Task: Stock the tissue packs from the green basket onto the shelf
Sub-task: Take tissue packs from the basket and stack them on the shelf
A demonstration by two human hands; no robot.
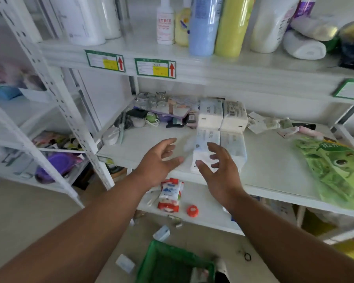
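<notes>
White tissue packs lie in two rows on the middle shelf (pixel 155 139). Two back packs (pixel 211 115) stand side by side, and two front packs (pixel 233 146) lie before them near the shelf edge. My left hand (pixel 157 160) hovers open just left of the front packs, fingers spread. In front of the nearest front pack (pixel 205 139) my right hand (pixel 219 168) is open and holds nothing. The green basket (pixel 151 260) sits on the floor below, between my forearms, with something pale inside at its right.
A green printed bag (pixel 335 166) lies on the same shelf to the right. Small clutter (pixel 161 113) fills the shelf's back left. Bottles and rolls (pixel 204 25) stand on the shelf above. Red-white packs (pixel 170 195) lie on the lower shelf. Small white packs (pixel 125 263) lie on the floor.
</notes>
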